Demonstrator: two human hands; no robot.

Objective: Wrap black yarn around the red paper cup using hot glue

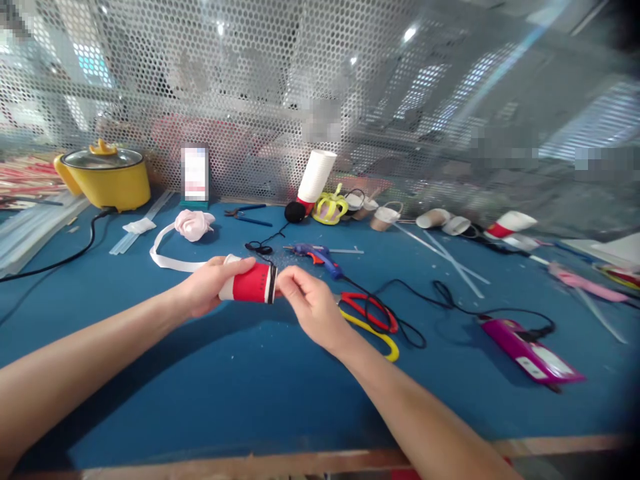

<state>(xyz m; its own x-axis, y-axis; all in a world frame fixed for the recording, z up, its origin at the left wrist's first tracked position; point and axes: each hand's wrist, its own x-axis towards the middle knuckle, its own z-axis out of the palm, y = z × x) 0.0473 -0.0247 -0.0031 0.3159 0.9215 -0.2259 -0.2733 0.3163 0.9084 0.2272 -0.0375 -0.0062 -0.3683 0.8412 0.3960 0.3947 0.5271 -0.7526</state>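
Observation:
My left hand (213, 283) is wrapped round a red and white paper cup (250, 283), which lies on its side above the table. Black cord (272, 285) circles the cup near its right end. Close against that end, my right hand (313, 303) has its fingers curled into a pinch; whatever they grip is hidden. From a black ball of yarn (295, 213), a strand runs in loops towards the cup. White ribbon (170, 260) trails from a loose white roll (194, 225) to behind my left hand.
A blue glue gun (320, 257) lies beyond my hands, and red and yellow scissors (375, 320) lie right of them. Pliers (250, 217), a yellow pot (107, 180), a phone (195, 175) and stacked cups (317, 177) stand behind. A purple power strip (530, 353) sits right.

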